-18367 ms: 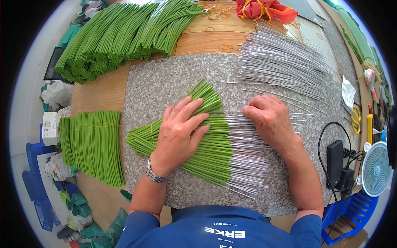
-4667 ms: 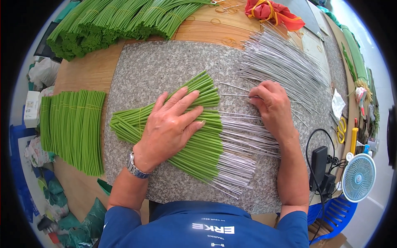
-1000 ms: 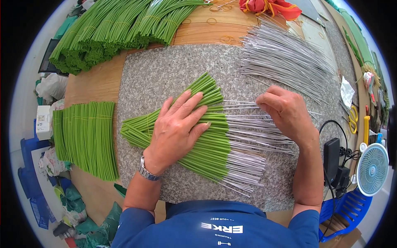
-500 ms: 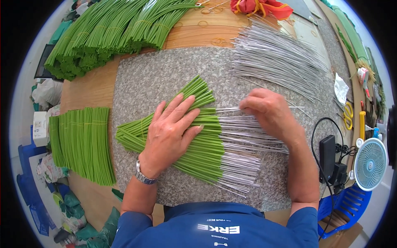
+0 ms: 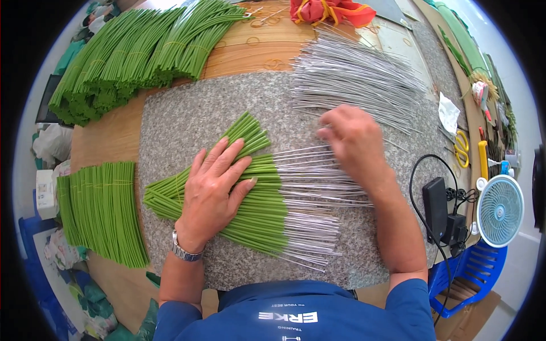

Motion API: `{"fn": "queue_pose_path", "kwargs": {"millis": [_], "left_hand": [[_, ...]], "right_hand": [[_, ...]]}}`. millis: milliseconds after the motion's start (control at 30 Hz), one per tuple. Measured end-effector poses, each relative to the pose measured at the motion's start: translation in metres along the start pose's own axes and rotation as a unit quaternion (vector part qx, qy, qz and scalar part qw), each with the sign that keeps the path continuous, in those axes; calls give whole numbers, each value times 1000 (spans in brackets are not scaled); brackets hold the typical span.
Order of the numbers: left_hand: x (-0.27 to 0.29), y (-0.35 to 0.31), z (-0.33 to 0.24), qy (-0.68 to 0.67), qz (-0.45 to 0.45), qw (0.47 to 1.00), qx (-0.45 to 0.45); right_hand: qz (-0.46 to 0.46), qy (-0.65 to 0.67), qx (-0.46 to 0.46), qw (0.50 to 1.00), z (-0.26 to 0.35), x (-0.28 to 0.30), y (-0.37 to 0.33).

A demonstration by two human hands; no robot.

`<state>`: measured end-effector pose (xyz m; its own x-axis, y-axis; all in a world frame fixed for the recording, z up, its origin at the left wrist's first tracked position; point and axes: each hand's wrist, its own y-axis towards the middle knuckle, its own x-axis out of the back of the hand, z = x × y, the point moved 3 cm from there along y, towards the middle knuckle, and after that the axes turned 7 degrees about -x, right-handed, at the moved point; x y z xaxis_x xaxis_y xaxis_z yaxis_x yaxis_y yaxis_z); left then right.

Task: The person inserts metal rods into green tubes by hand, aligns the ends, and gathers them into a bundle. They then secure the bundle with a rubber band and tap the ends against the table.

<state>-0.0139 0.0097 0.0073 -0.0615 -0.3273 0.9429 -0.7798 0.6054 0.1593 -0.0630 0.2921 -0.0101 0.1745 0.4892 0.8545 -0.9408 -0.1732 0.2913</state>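
Note:
A fan of green plastic tubes (image 5: 250, 199) lies on the grey speckled stone board (image 5: 187, 267), gathered at its left end by a thin band. Silvery wires (image 5: 307, 176) stick out of many tube ends toward the right. My left hand (image 5: 213, 187) presses flat on the tubes, fingers spread. Some upper tubes (image 5: 250, 133) show no wire at their ends. Above the wire ends, just below a heap of loose wires (image 5: 358, 74), my right hand (image 5: 352, 139) has curled fingers with a small gap at the thumb. No wire shows in it.
Banded green tube bundles (image 5: 136, 51) are piled at the far left, and another bundle (image 5: 102, 213) lies left of the board. A red cloth bundle (image 5: 333, 11) sits at the back. To the right are yellow-handled scissors (image 5: 462, 149), a black power adapter (image 5: 435, 202) with cable, and a small fan (image 5: 500, 210).
My right hand has come off the wire at the uppermost wired tube and moved up toward the loose heap. My left hand stays on the tubes. The whole view has shifted slightly.

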Motion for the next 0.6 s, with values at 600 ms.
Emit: {"fn": "queue_pose_path", "kwargs": {"millis": [600], "left_hand": [[-3, 0, -4, 28, -9, 999, -22]], "right_hand": [[34, 78, 84, 993, -7, -1, -2]]}}
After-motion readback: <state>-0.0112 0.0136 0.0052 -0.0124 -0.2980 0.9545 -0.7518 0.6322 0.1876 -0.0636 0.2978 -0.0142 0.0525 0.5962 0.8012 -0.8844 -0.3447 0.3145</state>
